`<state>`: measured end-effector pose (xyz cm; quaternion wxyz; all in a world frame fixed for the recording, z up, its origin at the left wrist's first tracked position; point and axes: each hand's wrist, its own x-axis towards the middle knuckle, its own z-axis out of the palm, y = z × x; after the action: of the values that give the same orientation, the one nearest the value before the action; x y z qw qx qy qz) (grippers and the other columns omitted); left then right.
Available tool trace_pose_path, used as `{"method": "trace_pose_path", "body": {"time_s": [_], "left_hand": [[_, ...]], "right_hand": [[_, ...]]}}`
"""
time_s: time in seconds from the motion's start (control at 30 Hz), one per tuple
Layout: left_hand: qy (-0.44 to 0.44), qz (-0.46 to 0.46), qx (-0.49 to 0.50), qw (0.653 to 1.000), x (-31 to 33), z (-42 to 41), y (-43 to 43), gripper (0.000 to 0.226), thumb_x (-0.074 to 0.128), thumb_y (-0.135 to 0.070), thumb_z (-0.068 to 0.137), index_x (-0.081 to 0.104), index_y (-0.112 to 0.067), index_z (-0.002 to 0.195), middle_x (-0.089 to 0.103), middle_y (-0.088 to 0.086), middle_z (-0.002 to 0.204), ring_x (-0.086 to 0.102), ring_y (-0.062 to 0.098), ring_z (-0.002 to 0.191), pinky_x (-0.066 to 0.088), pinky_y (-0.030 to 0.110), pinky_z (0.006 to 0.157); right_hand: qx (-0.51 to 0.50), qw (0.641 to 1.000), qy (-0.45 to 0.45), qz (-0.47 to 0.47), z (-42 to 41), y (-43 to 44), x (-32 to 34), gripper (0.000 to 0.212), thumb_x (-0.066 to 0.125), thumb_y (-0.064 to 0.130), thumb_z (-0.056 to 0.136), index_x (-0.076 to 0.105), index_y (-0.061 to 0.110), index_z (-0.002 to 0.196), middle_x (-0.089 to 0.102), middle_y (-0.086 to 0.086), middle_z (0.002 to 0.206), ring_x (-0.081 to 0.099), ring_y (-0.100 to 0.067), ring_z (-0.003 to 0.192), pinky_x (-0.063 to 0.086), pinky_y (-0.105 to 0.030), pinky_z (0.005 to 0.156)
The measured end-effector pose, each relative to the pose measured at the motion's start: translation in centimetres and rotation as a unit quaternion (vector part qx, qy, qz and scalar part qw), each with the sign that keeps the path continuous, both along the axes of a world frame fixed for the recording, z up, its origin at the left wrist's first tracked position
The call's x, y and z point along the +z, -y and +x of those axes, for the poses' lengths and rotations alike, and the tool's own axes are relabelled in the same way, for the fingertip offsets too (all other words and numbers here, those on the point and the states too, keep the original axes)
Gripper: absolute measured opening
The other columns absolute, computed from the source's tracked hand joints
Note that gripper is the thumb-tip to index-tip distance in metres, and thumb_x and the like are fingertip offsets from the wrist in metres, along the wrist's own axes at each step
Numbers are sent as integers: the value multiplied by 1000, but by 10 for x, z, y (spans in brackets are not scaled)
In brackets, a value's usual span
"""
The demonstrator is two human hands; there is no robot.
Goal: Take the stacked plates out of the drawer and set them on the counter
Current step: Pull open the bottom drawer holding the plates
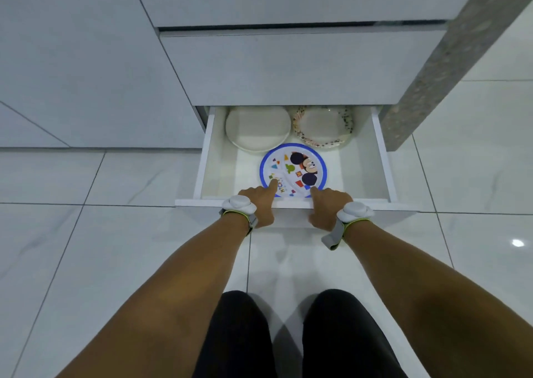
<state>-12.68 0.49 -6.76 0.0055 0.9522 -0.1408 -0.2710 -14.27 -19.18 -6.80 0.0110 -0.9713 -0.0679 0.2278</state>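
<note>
From my remote seat I saw a glossy, marble-like tile floor (pixel 115 248) and smooth white cabinet fronts. The bottom drawer (pixel 383 158) stood open, white and flat inside. At its back lay plain white stacked plates (pixel 256 128), round and matte, beside a patterned-rim stack (pixel 324 126). Nearer the front lay a blue-rimmed cartoon plate (pixel 292 170). The left hand (pixel 259 204) and right hand (pixel 328 206) gripped the drawer's front edge, fingers curled under it, thumbs reaching over the cartoon plate's near rim. Both wrists wore grey bands.
</note>
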Motion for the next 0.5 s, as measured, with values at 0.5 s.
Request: {"method": "trace_pose_path", "body": {"time_s": [0.5], "left_hand": [[6, 14, -17, 1000, -6, -78, -4, 61, 61, -28, 85, 41, -20, 142, 61, 8, 125, 63, 32, 112, 45, 42, 98]], "right_hand": [[5, 1000, -22, 2, -73, -6, -1, 65, 62, 36, 79, 40, 15, 137, 68, -3, 116, 68, -24, 101, 53, -35, 89]]}}
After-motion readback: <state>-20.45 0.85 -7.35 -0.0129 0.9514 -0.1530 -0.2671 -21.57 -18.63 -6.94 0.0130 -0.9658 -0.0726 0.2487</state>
